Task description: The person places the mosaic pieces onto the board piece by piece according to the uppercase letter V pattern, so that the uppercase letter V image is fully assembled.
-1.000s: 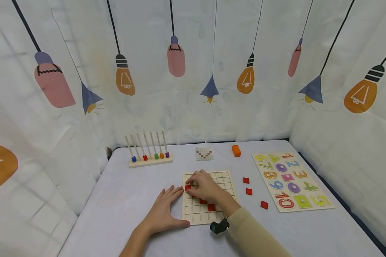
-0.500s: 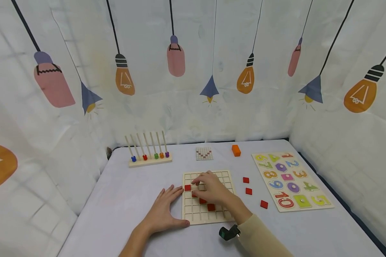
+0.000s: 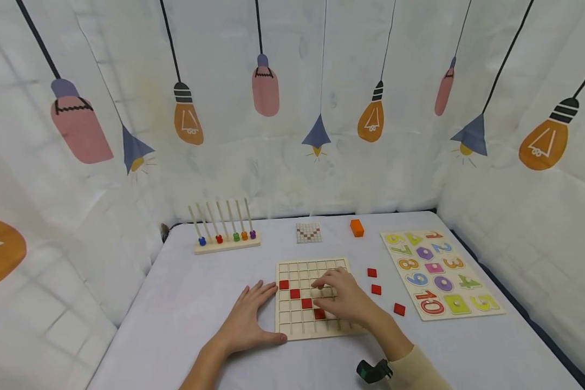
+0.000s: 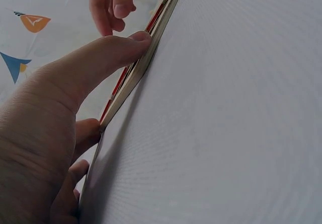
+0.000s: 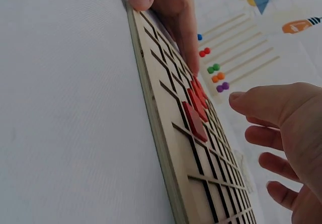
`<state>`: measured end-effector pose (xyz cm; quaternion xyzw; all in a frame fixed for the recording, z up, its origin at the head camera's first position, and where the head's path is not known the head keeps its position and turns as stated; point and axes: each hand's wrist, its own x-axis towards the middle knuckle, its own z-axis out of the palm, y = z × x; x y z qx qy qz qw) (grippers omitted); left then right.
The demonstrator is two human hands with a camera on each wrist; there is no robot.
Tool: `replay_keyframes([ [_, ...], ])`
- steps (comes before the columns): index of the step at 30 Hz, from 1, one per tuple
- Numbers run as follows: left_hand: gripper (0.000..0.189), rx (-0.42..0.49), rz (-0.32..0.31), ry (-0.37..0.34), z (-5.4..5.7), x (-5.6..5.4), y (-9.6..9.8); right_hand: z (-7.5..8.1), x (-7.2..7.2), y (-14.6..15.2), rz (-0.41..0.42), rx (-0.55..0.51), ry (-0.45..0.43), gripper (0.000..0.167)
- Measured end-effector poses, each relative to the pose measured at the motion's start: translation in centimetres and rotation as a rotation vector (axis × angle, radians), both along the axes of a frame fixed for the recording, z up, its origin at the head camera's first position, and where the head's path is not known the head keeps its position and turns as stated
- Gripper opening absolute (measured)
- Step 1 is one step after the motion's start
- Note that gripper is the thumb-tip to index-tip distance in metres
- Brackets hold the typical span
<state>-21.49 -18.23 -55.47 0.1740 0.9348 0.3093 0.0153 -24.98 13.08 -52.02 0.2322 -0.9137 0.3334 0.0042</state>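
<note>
My left hand (image 3: 247,320) lies spread against the left side of the wooden grid board (image 3: 299,272), and my right hand (image 3: 345,296) is above it, thumb and fingers apart, with nothing between them. The loose red squares (image 3: 376,290) lie on the bench (image 3: 200,303), right of the board; I judge them light, stiff, maybe slippery, so best pinched by opposite edges.

matt wooden grid board (image 3: 297,327), smooth red tiles (image 5: 195,122), finely woven tablecloth (image 3: 214,287), wooden peg rack (image 3: 228,247), creased cloth backdrop (image 3: 292,181)
</note>
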Motion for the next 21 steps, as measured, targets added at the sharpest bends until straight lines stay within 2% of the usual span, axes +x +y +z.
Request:
replay_keyframes([
  [7, 0.126, 0.000, -0.004, 0.000, -0.1, -0.1, 0.2, 0.1, 1.6, 3.2, -0.024, 0.008, 0.044, 0.031],
  [21, 0.126, -0.010, 0.007, -0.008, -0.1, -0.1, 0.1, -0.5, 3.7, 9.8, -0.175, 0.030, 0.135, 0.039],
])
